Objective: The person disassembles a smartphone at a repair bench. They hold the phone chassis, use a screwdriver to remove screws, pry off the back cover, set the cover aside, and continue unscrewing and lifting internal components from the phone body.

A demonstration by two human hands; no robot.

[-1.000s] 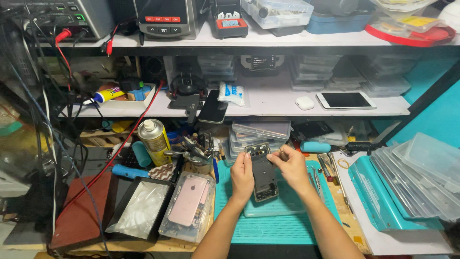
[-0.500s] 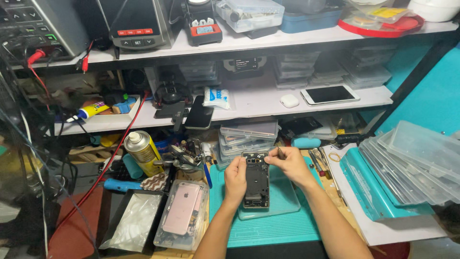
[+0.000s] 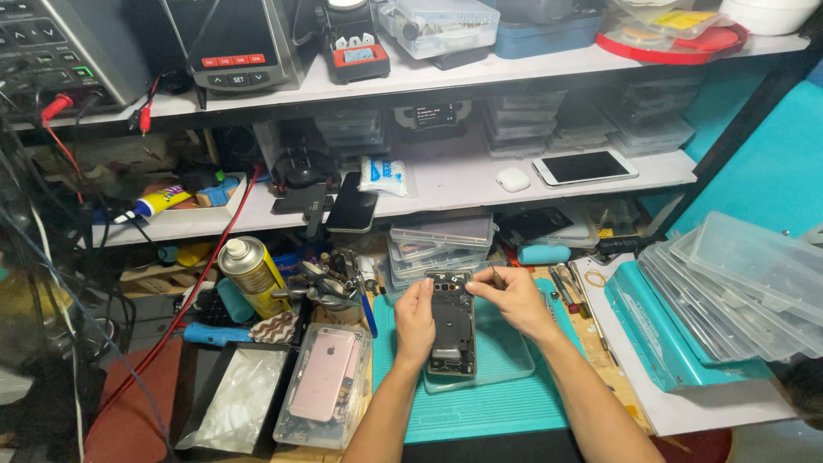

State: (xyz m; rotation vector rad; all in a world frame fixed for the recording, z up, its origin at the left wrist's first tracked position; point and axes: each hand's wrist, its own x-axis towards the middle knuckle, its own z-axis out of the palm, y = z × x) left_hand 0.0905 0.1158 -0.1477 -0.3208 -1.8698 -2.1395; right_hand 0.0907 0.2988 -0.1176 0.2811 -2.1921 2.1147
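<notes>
Looking down at our workbench, we have an opened phone (image 3: 452,324) lying back-side up on a clear plastic tray (image 3: 501,360), which sits on a teal work mat (image 3: 480,411) in the middle of the surface. Our left hand (image 3: 416,324) rests along the phone's left edge with the fingers curled against it, steadying it, while our right hand (image 3: 512,296) is pinched shut on a thin metal tool (image 3: 495,274) at the phone's upper right corner. Left of the mat, a pink phone (image 3: 324,384) lies in a clear case beside a black tray (image 3: 230,403) holding a plastic bag, and a yellow spray can (image 3: 250,276) stands behind them next to a cluster of hand tools (image 3: 321,287). To the right, stacked clear plastic boxes (image 3: 737,291) rest on a teal case. Two white shelves rise behind the bench: the lower shelf (image 3: 446,184) carries a white phone (image 3: 585,167), a small white earbud case (image 3: 513,179) and a dark phone (image 3: 351,210), and the upper one bears bench instruments with a red test lead (image 3: 184,313) trailing down to the bench. A teal wall (image 3: 771,171) closes the room at right.
</notes>
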